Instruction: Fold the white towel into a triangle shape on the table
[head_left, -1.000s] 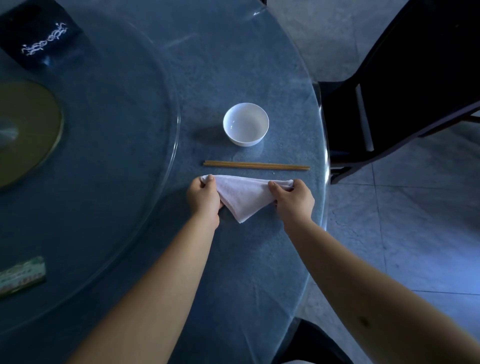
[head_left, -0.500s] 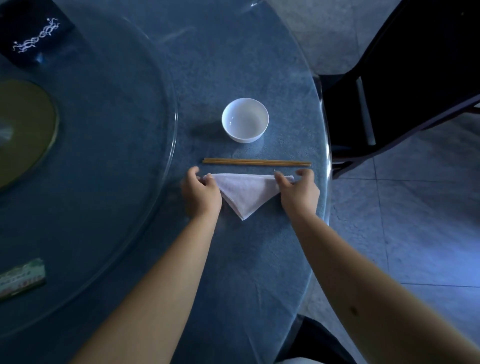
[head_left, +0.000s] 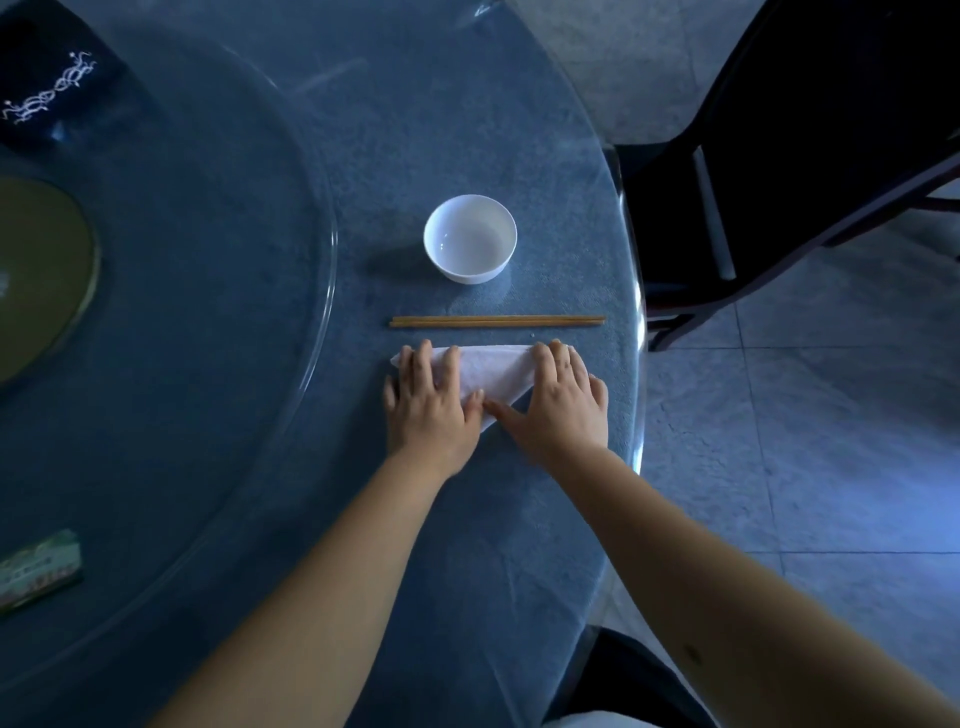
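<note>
Towel (head_left: 493, 371) triangular, flat under hands.

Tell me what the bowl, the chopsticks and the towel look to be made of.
Small white round bowl: likely glazed ceramic or porcelain, given its smooth glossy inside with soft highlights. Pair of thin tan chopsticks: probably wood or bamboo, matte and brownish. Folded white towel: soft woven cloth, maybe terry, with a faintly nubby surface.

Soft, matt cloth towel (head_left: 493, 370) – glossy white bowl (head_left: 470, 238), wooden chopsticks (head_left: 497, 321) – on a speckled, glass-topped table (head_left: 311, 208).
</note>
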